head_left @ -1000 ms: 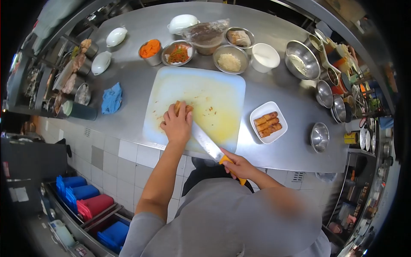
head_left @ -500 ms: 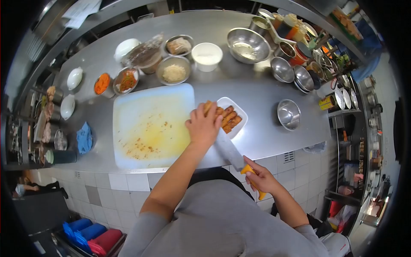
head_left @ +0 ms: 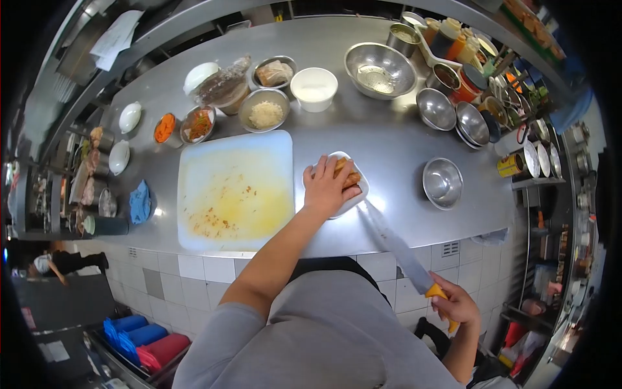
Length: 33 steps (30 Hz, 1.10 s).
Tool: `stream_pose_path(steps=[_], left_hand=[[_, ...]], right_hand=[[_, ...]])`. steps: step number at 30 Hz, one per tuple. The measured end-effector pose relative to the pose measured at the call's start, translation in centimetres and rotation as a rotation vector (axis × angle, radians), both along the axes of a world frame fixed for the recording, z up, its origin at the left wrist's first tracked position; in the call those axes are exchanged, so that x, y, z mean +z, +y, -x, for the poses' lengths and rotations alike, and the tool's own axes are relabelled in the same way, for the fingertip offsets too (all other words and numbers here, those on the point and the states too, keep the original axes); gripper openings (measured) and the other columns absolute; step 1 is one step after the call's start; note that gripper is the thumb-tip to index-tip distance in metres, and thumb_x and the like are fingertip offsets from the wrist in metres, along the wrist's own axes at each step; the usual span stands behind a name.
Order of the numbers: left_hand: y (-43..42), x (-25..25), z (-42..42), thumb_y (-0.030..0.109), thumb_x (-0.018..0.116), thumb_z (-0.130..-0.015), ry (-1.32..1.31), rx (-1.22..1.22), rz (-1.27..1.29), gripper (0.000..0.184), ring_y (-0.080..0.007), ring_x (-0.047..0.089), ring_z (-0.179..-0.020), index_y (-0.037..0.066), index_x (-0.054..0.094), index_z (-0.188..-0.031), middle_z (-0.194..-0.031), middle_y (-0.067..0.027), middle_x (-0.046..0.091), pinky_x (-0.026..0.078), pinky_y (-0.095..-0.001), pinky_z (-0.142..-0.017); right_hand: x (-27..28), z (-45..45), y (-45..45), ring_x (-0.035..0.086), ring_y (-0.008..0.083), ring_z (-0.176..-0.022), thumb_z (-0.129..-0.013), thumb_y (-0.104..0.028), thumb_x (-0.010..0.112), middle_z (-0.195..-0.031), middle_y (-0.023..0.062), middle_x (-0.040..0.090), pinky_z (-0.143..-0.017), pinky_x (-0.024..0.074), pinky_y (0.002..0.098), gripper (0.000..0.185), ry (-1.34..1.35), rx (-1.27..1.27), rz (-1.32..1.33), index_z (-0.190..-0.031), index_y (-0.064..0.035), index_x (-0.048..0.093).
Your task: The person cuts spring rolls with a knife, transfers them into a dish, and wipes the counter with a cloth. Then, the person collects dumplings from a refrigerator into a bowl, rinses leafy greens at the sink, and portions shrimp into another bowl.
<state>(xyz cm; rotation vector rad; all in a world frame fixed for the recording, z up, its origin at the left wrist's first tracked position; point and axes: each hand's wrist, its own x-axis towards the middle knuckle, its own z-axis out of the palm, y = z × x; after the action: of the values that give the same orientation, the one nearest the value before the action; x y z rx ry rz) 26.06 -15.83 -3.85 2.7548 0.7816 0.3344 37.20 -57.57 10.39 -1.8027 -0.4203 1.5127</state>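
Observation:
My left hand point(head_left: 324, 192) is over a small white dish point(head_left: 364, 189), fingers curved around browned fried rolls point(head_left: 352, 176). Its palm hides part of the rolls and the dish's left side. My right hand point(head_left: 457, 305) grips the yellow handle of a broad-bladed kitchen knife point(head_left: 403, 254). The blade points up and left past the counter's front edge, its tip near the dish's lower right corner. Left of the dish lies a white cutting board point(head_left: 236, 159) with brown crumbs and a yellowish oily stain.
Behind the board are a steel bowl of pale shreds point(head_left: 265, 114), a white tub point(head_left: 314, 89) and a cup of orange pieces point(head_left: 166, 128). Steel bowls point(head_left: 443, 183) stand to the right. A blue cloth point(head_left: 140, 202) lies at left. Another person point(head_left: 65, 262) is at far left.
The knife has swung away from the dish, down and to the right, with my right hand. My left hand has shifted right, onto the rolls in the dish.

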Motion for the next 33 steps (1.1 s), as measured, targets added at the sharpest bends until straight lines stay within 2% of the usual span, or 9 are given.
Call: stream_pose_path(steps=[6, 7, 10, 15, 18, 21, 26, 29, 33], left_hand=[[1.1, 0.8, 3.3, 0.057, 0.063, -0.097, -0.095, 0.052, 0.13, 0.077, -0.0352, 0.026, -0.156, 0.02, 0.04, -0.161, -0.164, -0.014, 0.037, 0.014, -0.0668, -0.12], [1.6, 1.2, 4.8, 0.054, 0.064, -0.097, -0.161, 0.142, 0.127, 0.077, -0.0366, 0.028, -0.155, 0.018, 0.039, -0.161, -0.164, -0.0154, 0.036, 0.016, -0.0658, -0.12], [3.0, 2.6, 11.3, 0.043, 0.065, -0.099, -0.344, 0.308, 0.098, 0.072, -0.0406, 0.033, -0.151, 0.012, 0.04, -0.16, -0.162, -0.0207, 0.038, 0.02, -0.0594, -0.121], [5.1, 0.6, 27.0, 0.028, 0.062, -0.102, -0.436, 0.578, 0.027, 0.062, -0.0466, 0.038, -0.145, 0.004, 0.044, -0.156, -0.157, -0.0299, 0.04, 0.029, -0.056, -0.119], [5.0, -1.3, 36.2, 0.029, 0.062, -0.103, -0.445, 0.749, 0.013, 0.062, -0.0479, 0.038, -0.144, 0.003, 0.043, -0.156, -0.157, -0.031, 0.039, 0.032, -0.0545, -0.119], [4.6, -2.2, 43.7, 0.031, 0.062, -0.104, -0.434, 0.886, 0.037, 0.063, -0.048, 0.038, -0.144, 0.003, 0.041, -0.157, -0.157, -0.0309, 0.039, 0.033, -0.0529, -0.119], [5.9, -3.6, 52.3, 0.036, 0.062, -0.105, -0.399, 1.006, 0.044, 0.066, -0.046, 0.037, -0.146, 0.003, 0.04, -0.157, -0.158, -0.0296, 0.037, 0.033, -0.0518, -0.119], [7.6, -3.9, 55.1, 0.037, 0.062, -0.105, -0.379, 1.006, 0.083, 0.065, -0.0452, 0.037, -0.146, 0.006, 0.04, -0.158, -0.16, -0.0275, 0.036, 0.034, -0.053, -0.118], [10.9, -3.7, 58.9, 0.043, 0.056, -0.107, -0.271, 0.979, 0.042, 0.065, -0.0453, 0.034, -0.148, 0.008, 0.039, -0.159, -0.161, -0.027, 0.035, 0.033, -0.0526, -0.119]], right_hand=[[-1.6, -1.3, 6.5, 0.052, 0.0047, -0.06, -0.097, -0.007, 0.069, -0.087, 0.0006, 0.062, -0.056, 0.0487, 0.022, 0.069, -0.383, -0.02, -0.136, -0.161, -0.0154, 0.044], [-1.7, -0.2, 8.8, 0.067, 0.0145, -0.068, -0.098, -0.008, 0.069, -0.096, 0.0075, 0.072, -0.064, 0.0558, 0.0283, 0.066, -0.546, 0.045, -0.073, -0.159, -0.0156, 0.046], [-4.0, 4.3, 14.3, 0.071, 0.0401, -0.113, -0.097, -0.011, 0.071, -0.126, 0.0246, 0.071, -0.091, 0.0575, 0.0395, 0.065, -0.656, 0.131, -0.215, -0.157, -0.0165, 0.048], [-8.7, 10.9, 20.4, 0.073, 0.0382, -0.106, -0.099, -0.017, 0.071, -0.118, 0.0238, 0.073, -0.092, 0.0564, 0.0391, 0.059, -0.463, 0.315, -0.364, -0.154, -0.018, 0.052], [-12.1, 15.1, 23.3, 0.075, 0.0274, -0.084, -0.101, -0.018, 0.068, -0.1, 0.019, 0.076, -0.079, 0.0586, 0.0367, 0.055, -0.456, 0.288, -0.314, -0.154, -0.0171, 0.053], [-13.5, 17.8, 26.0, 0.056, 0.0083, -0.055, -0.107, -0.022, 0.058, -0.076, 0.0041, 0.061, -0.051, 0.0495, 0.0277, 0.052, -0.389, 0.053, -0.255, -0.158, -0.0156, 0.048], [-13.0, 21.0, 30.4, 0.059, 0.0131, -0.059, -0.11, -0.028, 0.052, -0.081, 0.0068, 0.065, -0.057, 0.0531, 0.0303, 0.05, -0.407, 0.07, -0.14, -0.159, -0.0192, 0.046], [-12.9, 22.9, 32.0, 0.072, 0.0329, -0.083, -0.107, -0.03, 0.057, -0.096, 0.0198, 0.074, -0.084, 0.0574, 0.0401, 0.052, -0.792, 0.527, -0.187, -0.158, -0.0244, 0.047], [-14.4, 22.8, 33.3, 0.07, 0.0287, -0.071, -0.107, -0.028, 0.058, -0.09, 0.015, 0.074, -0.073, 0.0583, 0.0376, 0.051, -0.891, 0.509, -0.456, -0.157, -0.0244, 0.049]])
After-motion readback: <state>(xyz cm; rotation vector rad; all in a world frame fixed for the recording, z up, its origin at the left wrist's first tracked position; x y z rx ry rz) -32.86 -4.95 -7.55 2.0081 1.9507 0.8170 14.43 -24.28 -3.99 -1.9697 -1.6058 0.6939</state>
